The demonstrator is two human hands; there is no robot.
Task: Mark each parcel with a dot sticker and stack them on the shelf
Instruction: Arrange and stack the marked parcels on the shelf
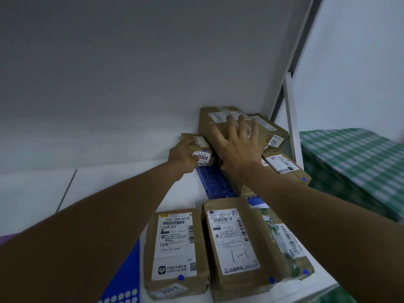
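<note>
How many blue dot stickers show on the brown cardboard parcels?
5: three on the front parcels, one on the right rear parcel, one on the left hand's small parcel. More may be hidden.

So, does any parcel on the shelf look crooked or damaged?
Yes. The big parcel under the right hand leans tilted on the parcels beside it, not flat. The small parcel in the left hand sits askew too. No damage is visible.

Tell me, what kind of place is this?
Probably a parcel pickup point or small mailroom: brown paper-wrapped parcels with printed shipping labels lie on a white shelf, several marked with small blue dot stickers and handwritten number tags.
</note>
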